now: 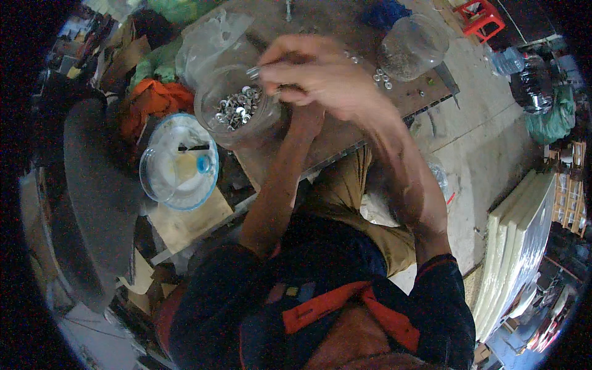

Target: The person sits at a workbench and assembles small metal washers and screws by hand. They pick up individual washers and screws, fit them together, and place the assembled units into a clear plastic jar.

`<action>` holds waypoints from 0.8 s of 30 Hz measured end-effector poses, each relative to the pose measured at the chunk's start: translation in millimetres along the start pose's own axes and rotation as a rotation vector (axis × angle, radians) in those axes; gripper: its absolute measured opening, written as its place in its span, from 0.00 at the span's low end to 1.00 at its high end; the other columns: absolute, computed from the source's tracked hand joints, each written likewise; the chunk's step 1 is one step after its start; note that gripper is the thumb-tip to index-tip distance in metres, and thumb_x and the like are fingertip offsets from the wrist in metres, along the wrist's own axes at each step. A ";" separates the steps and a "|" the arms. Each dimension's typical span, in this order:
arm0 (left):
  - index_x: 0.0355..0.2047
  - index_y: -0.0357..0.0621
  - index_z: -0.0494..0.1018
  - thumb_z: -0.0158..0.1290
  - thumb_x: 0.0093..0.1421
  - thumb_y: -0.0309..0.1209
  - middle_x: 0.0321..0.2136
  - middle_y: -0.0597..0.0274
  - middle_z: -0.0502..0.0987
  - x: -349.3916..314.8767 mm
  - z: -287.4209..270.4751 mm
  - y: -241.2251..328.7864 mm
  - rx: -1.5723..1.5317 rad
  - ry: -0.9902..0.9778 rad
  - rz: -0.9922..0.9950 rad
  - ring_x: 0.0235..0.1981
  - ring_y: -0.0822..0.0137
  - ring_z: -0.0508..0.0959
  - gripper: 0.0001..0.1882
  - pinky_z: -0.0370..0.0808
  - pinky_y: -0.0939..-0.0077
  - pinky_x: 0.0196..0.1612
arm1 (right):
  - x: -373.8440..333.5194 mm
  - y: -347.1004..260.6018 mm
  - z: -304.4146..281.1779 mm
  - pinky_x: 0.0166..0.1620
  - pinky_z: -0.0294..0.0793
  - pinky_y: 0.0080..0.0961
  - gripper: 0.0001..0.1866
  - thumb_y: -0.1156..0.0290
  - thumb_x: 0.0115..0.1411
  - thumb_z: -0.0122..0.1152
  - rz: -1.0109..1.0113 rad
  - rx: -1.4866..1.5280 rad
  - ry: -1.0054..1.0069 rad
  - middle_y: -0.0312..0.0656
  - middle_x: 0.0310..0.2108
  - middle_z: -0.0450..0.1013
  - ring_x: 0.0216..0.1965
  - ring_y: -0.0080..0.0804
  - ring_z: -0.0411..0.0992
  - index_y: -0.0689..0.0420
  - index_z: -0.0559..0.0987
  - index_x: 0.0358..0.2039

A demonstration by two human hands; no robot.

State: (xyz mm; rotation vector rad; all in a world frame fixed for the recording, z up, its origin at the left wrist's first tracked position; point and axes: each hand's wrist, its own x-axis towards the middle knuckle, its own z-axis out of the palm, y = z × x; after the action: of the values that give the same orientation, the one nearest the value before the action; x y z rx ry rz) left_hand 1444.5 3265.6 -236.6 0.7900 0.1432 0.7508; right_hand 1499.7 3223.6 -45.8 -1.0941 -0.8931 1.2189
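Note:
My right hand [317, 71] is over the right rim of a clear plastic jar [216, 126], its fingers closed in a pinch. Small shiny metal pieces [253, 73] show at its fingertips, blurred by motion. Inside the jar lies a heap of small silvery metal parts [240, 106], some ring-shaped. My left hand [306, 116] is under the right one at the worktable [345, 129]; its fingers are hidden behind the right hand. A crumpled clear plastic bag [213, 46] touches the jar's far side.
Loose metal rings [382, 79] lie near a second clear jar [414, 48] at the right. A blue-rimmed round tray [206, 176] sits left of my left forearm, below an orange cloth [157, 102]. A metal bolt [288, 10] stands at the far side. Beyond are a red stool [481, 21] and white panels [509, 246].

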 end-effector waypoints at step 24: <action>0.41 0.36 0.77 0.56 0.60 0.24 0.38 0.57 0.80 6.1 32.0 22.4 0.184 0.380 -0.328 0.37 0.64 0.80 0.09 0.78 0.72 0.41 | -37.5 98.8 -102.5 0.37 0.75 0.25 0.13 0.77 0.56 0.62 0.012 0.218 0.530 0.42 0.35 0.78 0.37 0.30 0.76 0.64 0.78 0.42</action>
State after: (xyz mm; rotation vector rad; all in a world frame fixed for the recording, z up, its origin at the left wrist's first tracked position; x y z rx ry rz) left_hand 1448.9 3261.0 -197.5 0.7660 0.6758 0.5723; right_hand 1565.7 3170.9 -166.5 -1.1657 -0.3402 0.9397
